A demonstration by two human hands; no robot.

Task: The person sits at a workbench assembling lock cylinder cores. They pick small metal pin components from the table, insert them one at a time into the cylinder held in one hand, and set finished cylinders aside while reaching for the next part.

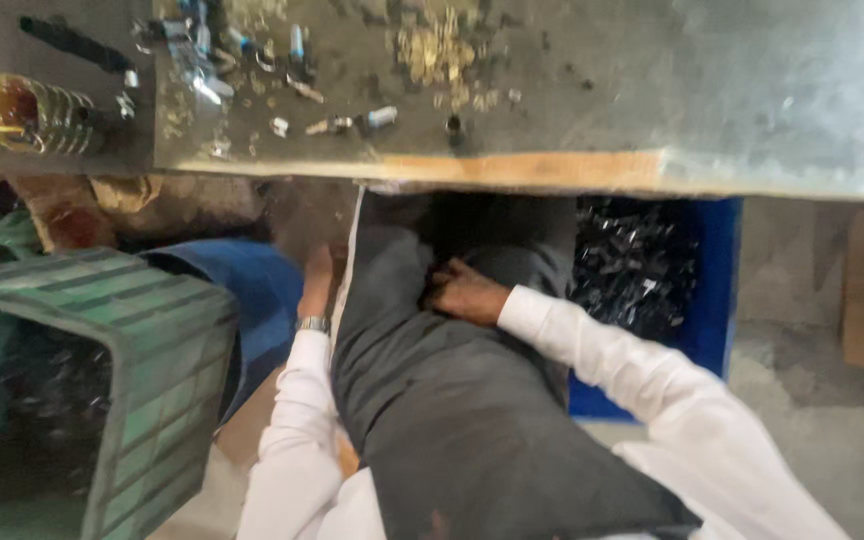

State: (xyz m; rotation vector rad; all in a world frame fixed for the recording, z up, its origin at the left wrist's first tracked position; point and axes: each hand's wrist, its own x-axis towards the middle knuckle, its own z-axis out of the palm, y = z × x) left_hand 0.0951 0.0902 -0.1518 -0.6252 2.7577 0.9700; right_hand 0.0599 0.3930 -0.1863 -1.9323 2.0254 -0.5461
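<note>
I look down at my lap under a workbench. My left hand [316, 282], with a wristwatch [311, 324] on the wrist, reaches down beside my left thigh near a white edge of cloth; its fingers are hidden. My right hand [463, 292] rests on my dark grey trousers [432, 400], fingers curled, with nothing seen in it. Both sleeves are white.
A metal-topped bench with a wooden edge [522, 168] carries several small metal parts [352, 122] and a brass coil [42, 112]. A green plastic crate [152, 340] stands at left, a blue drum [252, 285] beside it, a blue bin of dark metal parts [712, 280] at right.
</note>
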